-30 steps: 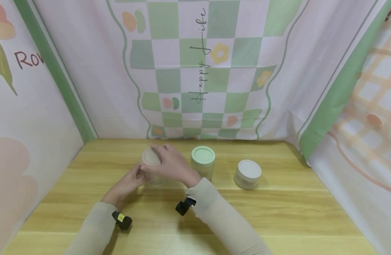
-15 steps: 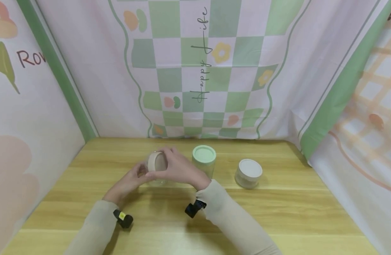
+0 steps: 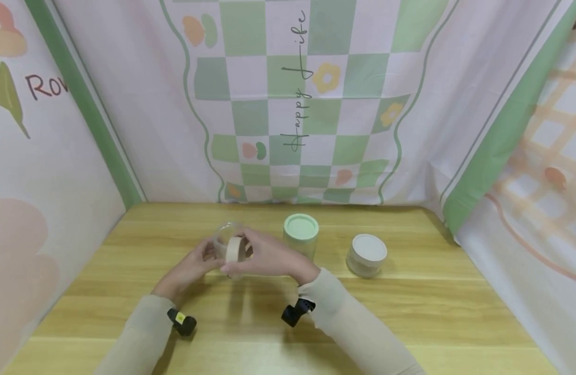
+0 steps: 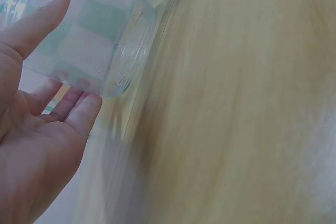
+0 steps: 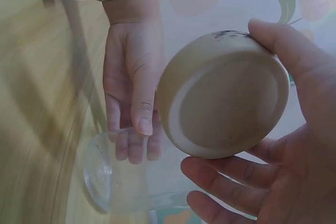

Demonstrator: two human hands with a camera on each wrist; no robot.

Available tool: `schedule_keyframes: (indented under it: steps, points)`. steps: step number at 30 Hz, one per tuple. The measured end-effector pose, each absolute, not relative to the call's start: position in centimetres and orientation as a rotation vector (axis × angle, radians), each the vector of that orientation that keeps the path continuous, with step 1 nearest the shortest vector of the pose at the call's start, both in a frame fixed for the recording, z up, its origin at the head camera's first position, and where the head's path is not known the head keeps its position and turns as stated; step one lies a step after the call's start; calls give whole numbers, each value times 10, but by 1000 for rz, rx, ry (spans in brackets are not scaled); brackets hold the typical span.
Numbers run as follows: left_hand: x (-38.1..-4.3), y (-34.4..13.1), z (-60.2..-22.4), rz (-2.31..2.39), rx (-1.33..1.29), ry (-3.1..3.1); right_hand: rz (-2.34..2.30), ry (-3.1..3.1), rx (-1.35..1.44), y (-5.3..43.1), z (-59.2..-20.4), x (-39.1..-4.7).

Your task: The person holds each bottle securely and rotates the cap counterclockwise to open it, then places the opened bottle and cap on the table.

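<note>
My left hand (image 3: 194, 264) grips a clear jar (image 4: 100, 30), thumb on one side and fingers on the other. The jar stands upright with its round mouth uncovered at the top. A beige lid (image 5: 231, 103) is pinched between the thumb and fingers of my right hand (image 3: 273, 255). In the head view this lid is tipped on edge, off the mouth and overlapping the jar's near right side. Dark marks show on the lid's rim in the right wrist view.
Just right of my right hand stands a tall jar with a green lid (image 3: 301, 227). Farther right is a short jar with a white lid (image 3: 368, 248). Printed curtains (image 3: 166, 130) hang behind the wooden table (image 3: 433, 312) and at its sides.
The beige lid, flat on the jar a second ago, has tilted up and come off in my right hand, which moved right and slightly toward me. My left hand stays on the jar.
</note>
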State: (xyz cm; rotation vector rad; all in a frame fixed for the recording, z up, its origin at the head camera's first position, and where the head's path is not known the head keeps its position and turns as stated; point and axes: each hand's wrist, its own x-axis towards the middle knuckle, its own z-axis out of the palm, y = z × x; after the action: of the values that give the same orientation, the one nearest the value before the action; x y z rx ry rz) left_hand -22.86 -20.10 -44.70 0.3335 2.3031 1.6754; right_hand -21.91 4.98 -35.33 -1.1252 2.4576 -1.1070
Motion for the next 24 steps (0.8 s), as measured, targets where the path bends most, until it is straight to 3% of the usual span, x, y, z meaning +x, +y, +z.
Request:
schedule_keyframes:
  steps: [11,24]
  points:
    - [-230,-199,-448,1699,314,2293,-1106,2313,-983,53,-370,-213]
    - [-230,-198,-447,1685,302,2300,-1054,2249,-1094,51,-399,-215]
